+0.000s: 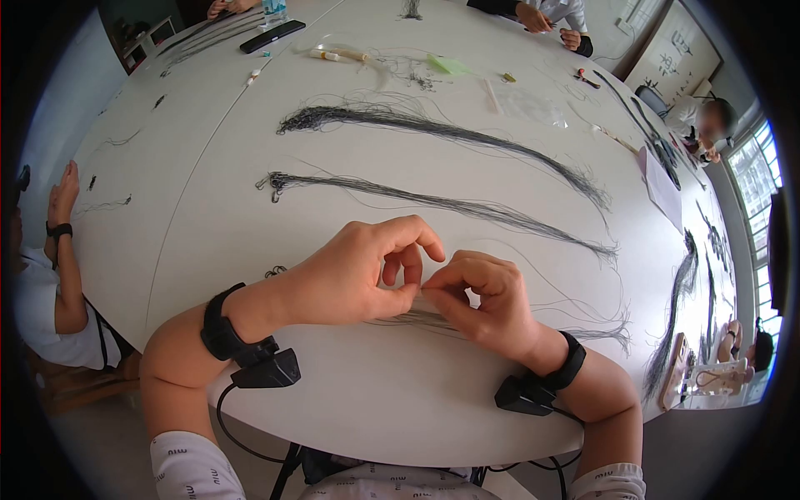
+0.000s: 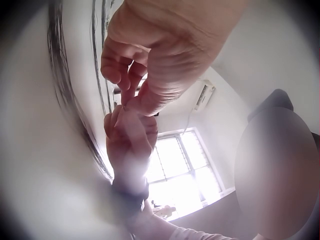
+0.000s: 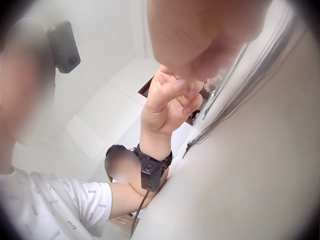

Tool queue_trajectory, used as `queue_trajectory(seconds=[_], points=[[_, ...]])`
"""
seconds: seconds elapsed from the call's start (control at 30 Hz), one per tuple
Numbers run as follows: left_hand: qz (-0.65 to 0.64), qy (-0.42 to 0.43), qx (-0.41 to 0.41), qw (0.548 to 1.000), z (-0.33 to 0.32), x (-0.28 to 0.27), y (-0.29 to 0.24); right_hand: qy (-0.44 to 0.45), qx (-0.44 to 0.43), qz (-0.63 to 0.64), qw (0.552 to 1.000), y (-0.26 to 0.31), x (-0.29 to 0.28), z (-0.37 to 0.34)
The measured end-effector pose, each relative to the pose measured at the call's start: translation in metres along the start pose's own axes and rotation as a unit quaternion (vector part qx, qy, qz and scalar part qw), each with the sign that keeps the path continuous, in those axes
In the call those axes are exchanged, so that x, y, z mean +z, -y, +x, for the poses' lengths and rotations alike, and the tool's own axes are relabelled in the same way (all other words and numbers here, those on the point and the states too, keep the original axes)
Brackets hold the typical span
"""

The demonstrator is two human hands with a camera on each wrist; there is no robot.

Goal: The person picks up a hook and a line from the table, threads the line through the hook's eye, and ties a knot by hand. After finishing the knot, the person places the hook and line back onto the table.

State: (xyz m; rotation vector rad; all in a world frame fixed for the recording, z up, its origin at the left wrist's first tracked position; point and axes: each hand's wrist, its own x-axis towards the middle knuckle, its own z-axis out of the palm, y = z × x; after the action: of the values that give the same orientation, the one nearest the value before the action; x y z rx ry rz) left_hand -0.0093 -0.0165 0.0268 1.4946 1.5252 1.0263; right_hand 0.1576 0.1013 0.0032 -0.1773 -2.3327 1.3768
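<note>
In the head view my left hand (image 1: 358, 271) and right hand (image 1: 492, 304) meet over the near part of the table. Thumb and forefinger of each pinch close together at a tiny piece of thin line, mostly hidden by the fingertips; I cannot tell its exact kind. The left hand's other fingers are bent and raised. Below the hands lies a bundle of thin dark lines (image 1: 417, 318), partly covered by them, its loose ends spreading right. Beyond it is a second bundle (image 1: 433, 202) with small metal clips (image 1: 275, 183) at its left end. Farther back runs a thicker bundle (image 1: 442, 129).
The white table (image 1: 358, 375) curves round in front of me. Farther back are a plastic bag (image 1: 533, 104), a green piece (image 1: 450, 64), a black case (image 1: 272, 37) and a bottle (image 1: 275, 12). More dark strands (image 1: 679, 283) lie at the right. Other people sit around the table.
</note>
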Motion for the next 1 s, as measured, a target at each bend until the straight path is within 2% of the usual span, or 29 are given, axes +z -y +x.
queue_trajectory(seconds=[0.13, 0.3, 0.43, 0.5, 0.63, 0.73, 0.8, 1.0], points=[[0.005, -0.018, 0.009, 1.0, 0.001, -0.001, 0.001, -0.007, 0.009, -0.02, 1.0, 0.001, 0.0, -0.001], [-0.004, -0.033, -0.007, 0.999, 0.001, -0.001, 0.0, -0.01, 0.067, 0.019, 0.998, 0.009, -0.001, 0.0], [-0.022, -0.027, -0.009, 0.999, 0.001, 0.0, 0.0, -0.017, 0.042, 0.029, 0.999, -0.001, 0.002, -0.001], [-0.008, -0.034, 0.016, 0.999, 0.002, 0.001, 0.002, -0.024, 0.059, 0.042, 0.997, 0.0, 0.002, -0.001], [0.008, -0.027, 0.014, 1.0, 0.001, -0.001, 0.001, -0.022, 0.069, 0.041, 0.997, 0.002, 0.002, -0.001], [-0.039, -0.039, 0.006, 0.998, 0.002, -0.002, 0.003, -0.033, 0.097, 0.097, 0.99, -0.002, 0.003, -0.002], [-0.073, -0.05, 0.01, 0.996, 0.004, -0.002, 0.004, -0.051, 0.161, 0.183, 0.968, -0.001, 0.002, -0.001], [-0.054, -0.061, 0.016, 0.997, 0.004, 0.003, 0.001, -0.051, 0.184, 0.219, 0.957, 0.0, 0.0, 0.001]])
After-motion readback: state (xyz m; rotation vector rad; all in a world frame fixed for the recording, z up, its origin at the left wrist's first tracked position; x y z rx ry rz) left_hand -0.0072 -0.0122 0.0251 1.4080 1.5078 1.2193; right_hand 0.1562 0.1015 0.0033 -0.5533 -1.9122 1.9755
